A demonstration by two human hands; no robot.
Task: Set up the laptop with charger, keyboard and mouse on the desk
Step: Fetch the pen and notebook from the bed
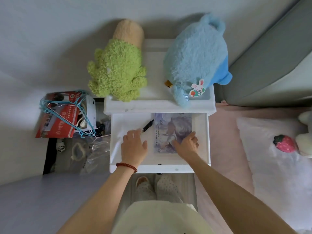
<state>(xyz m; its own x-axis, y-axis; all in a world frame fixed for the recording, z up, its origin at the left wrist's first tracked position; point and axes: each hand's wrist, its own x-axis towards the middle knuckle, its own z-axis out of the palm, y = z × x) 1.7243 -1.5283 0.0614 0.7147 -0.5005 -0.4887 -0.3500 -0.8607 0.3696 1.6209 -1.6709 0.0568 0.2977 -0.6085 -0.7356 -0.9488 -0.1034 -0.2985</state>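
Left hand: the left hand (133,142) reaches into the open drawer (200,132), back of the hand up. Its fingertips (133,131) touch or nearly touch the silver end of a small black item (147,126) that looks like a pen or a plug-in stick. The fingers look only loosely bent; whether they pinch it I cannot tell.
Right hand: the right hand (186,143) rests on the lower right corner of a printed picture book (172,130) lying flat in the drawer, fingers spread and bent at the tips, as if about to lift or slide it. It does not clearly grip the book.
Wrist: a red bead bracelet (126,166) sits on the left wrist, above the drawer's front edge.
Task's things: no laptop, charger, keyboard or mouse shows anywhere in view, so none lies near either hand. No desk can be made out either.
Progress: judging by this, the setup has not visibly begun. The person appears to be searching the drawer, so finding every item and placing it is left to do.
Cabinet top: above the drawer, the white cabinet (158,105) carries a green plush toy (118,70) and a blue plush toy (194,54).
Floor to the left: a red and white box (59,122) with blue wire hangers (67,105) lying on it, and clear plastic bags (96,147) nearer the drawer.
Right side: a pink bed (226,135) with a white pillow (263,149) and a strawberry plush (285,143).
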